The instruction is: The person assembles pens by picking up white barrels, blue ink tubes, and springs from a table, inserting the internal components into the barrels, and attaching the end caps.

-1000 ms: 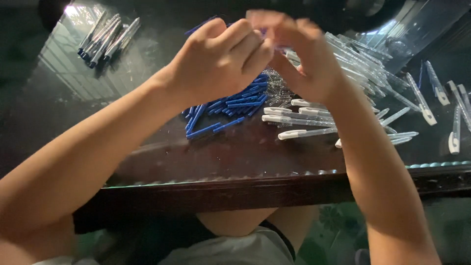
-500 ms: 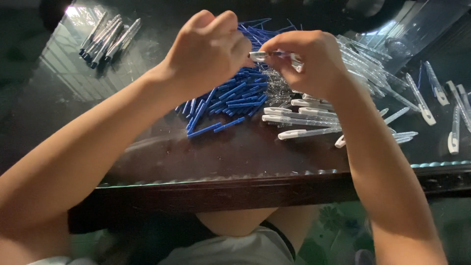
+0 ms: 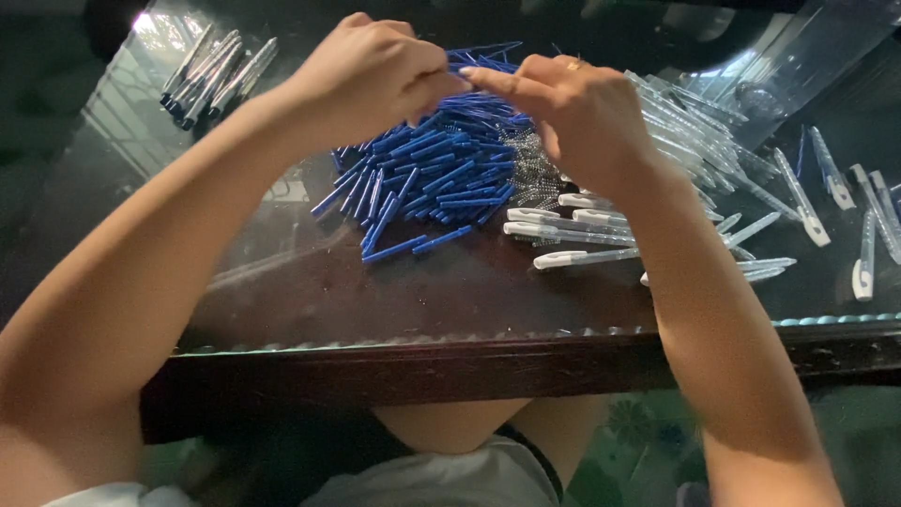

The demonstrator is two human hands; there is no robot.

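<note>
My left hand [image 3: 375, 75] and my right hand [image 3: 577, 117] are raised over the glass-topped table [image 3: 469, 282], fingertips pinched together where they meet. Whatever is between the fingers is hidden. A ring sits on a finger of my right hand. Right under the hands lies a pile of blue pen parts [image 3: 427, 178]. Beside it on the right is a small heap of thin metal springs [image 3: 535, 183]. Clear pen barrels with white caps [image 3: 577, 230] lie below my right wrist.
More clear barrels [image 3: 694, 122] are spread to the right, with several white-clipped ones [image 3: 863, 244] near the right edge. A bundle of finished pens [image 3: 211, 70] lies at the far left. A clear plastic bag [image 3: 807, 52] sits at the back right. The table's dark wooden front edge [image 3: 469, 366] is near my body.
Both hands have dropped lower and moved away from the camera, toward the blue pile. The clear barrel seen between the fingers half a second ago no longer shows.
</note>
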